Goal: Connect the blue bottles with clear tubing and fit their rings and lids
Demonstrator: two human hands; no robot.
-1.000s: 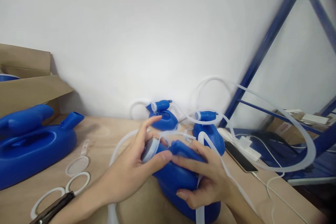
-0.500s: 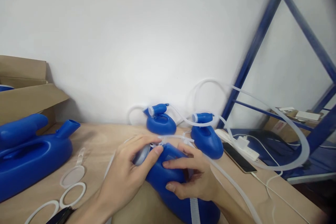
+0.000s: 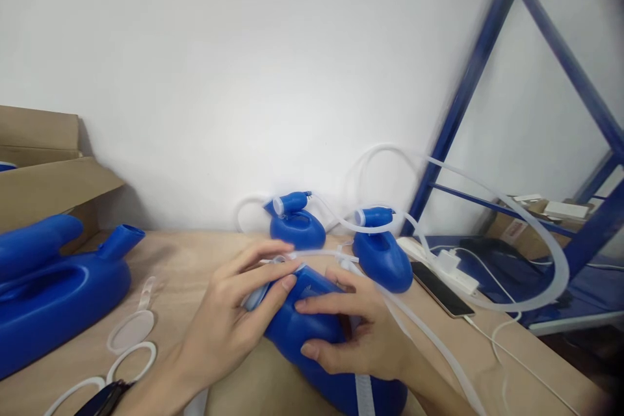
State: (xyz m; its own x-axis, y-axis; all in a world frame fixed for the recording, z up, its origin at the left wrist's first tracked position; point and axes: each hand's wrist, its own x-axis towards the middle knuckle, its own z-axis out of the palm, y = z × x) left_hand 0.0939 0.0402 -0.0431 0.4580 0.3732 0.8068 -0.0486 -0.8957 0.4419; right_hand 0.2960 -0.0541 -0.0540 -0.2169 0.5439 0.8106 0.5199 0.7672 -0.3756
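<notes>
My left hand (image 3: 234, 325) is closed round the translucent cap at the neck of a blue plastic bottle (image 3: 316, 344) lying on the wooden table (image 3: 195, 260). On the bottle's body, my right hand (image 3: 351, 331) grips from the right, thumb below and fingers across the top. A clear hose (image 3: 429, 338) runs from the bottle's neck area past my right hand toward the lower right. Two more blue bottles with capped necks and hoses, one (image 3: 295, 224) left and one (image 3: 380, 250) right, stand behind against the wall.
A large blue bottle (image 3: 53, 292) without a cap lies at the left, near a cardboard box (image 3: 43, 175). White rings and a round lid (image 3: 130, 330) lie beside it. A phone (image 3: 441, 299), a power strip (image 3: 443, 263) and a blue shelf frame (image 3: 468, 91) are at the right.
Both hands have lowered with the bottle and closed tighter on it; my left fingers, stretched out a second ago, now wrap the cap. The view shifted slightly.
</notes>
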